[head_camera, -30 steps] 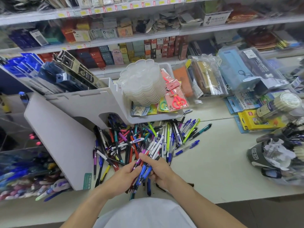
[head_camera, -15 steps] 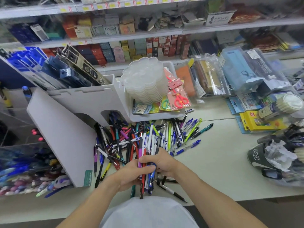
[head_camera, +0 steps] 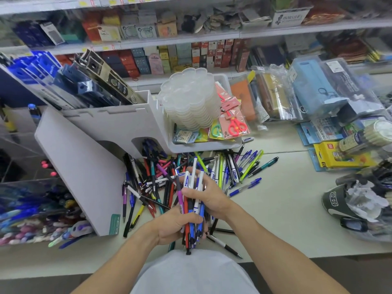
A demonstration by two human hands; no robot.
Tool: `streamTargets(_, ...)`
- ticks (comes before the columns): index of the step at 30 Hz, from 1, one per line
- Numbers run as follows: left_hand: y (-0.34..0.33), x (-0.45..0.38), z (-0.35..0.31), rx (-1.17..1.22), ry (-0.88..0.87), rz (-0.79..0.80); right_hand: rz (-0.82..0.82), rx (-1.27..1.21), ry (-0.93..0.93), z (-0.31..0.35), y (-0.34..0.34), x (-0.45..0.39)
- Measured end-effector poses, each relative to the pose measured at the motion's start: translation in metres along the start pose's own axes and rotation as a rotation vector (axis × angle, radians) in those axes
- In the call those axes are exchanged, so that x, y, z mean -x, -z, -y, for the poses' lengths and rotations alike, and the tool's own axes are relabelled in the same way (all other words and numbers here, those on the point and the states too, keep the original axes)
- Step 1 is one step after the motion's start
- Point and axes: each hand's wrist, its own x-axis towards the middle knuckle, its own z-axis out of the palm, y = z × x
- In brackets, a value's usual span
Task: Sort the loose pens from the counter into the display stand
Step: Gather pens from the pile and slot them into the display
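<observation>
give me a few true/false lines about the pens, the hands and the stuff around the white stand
1. Both hands hold one bunch of mixed pens. True: the left hand grips it low and the right hand holds it higher up.
2. The counter has been cleared of pens. False: a big pile of loose coloured pens lies on the pale counter at the foot of the white display stand.
3. A stack of clear scalloped plastic lids sits in the white tray behind the pile. True.
4. The red scissors in their pink packet lie among the loose pens. False: they sit in the white tray, beside the clear stack.
5. A yellow box lies on the counter at the right. True.
</observation>
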Motion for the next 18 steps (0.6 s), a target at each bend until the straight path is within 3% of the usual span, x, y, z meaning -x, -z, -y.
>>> streamTargets(4,0.0,-0.002,0.003,-0.01,0.019,0.045,-0.073,-0.099,0.076,0.003,0.005,-0.007)
streamTargets(11,0.002,-0.003,0.007,0.15,0.034,0.075,-0.096,-0.068,0.02,-0.001,-0.01,-0.006)
streamTargets(16,-0.001,-0.003,0.007,0.115,-0.015,-0.01,-0.121,0.072,0.023,0.001,-0.012,-0.006)
streamTargets(18,0.0,-0.001,0.006,0.094,-0.023,-0.008,-0.171,0.23,0.119,0.004,-0.009,-0.007)
